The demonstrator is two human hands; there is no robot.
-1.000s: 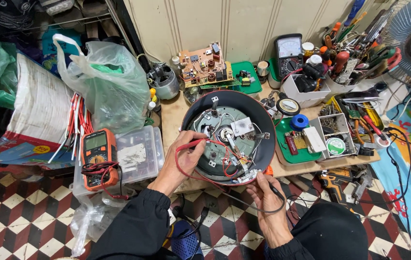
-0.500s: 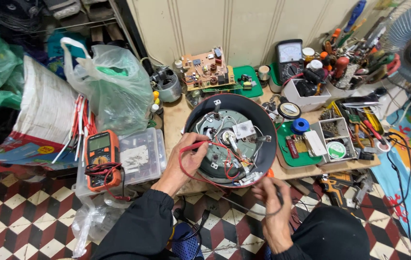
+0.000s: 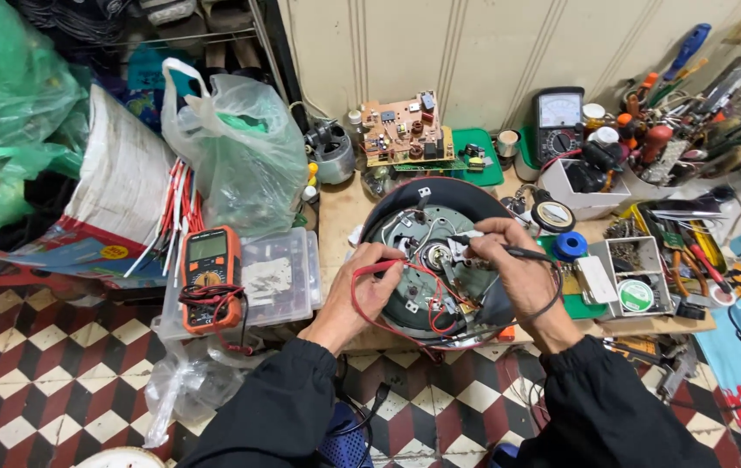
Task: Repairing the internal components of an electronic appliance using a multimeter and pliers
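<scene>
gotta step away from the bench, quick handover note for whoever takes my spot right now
Left hand holds the red probe on the opened round appliance base.
Right hand holds the black probe at the central parts of the base.
Orange multimeter lies on the clear plastic box to the left, leads attached.
Done: base is open, both probes are on it.
Left: reading the meter; its display is too small to read.

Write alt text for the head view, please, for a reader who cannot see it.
Two hands press meter probes into an opened round appliance base on a cluttered workbench: left hand holds the red probe, right hand the black probe. An orange multimeter lies to the left.
</scene>
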